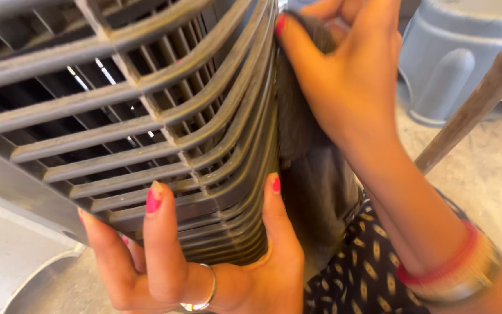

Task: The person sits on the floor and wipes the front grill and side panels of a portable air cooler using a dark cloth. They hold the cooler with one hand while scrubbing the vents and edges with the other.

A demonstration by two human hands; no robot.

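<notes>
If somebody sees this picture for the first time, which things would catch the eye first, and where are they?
The big dusty grey plastic slatted grille fills the left and centre of the view. The left hand, with pink-red nails and a silver ring, grips its lower corner. At the upper right, the right hand presses a dark grey cloth against the grille's edge.

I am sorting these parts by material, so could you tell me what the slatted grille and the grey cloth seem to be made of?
Grille: probably moulded plastic, grey and matt; its slats are uniform, curved and dusty. Cloth: apparently soft woven fabric, dark grey; it folds and drapes under the right hand. The left hand grips the grille's lower edge.
</notes>
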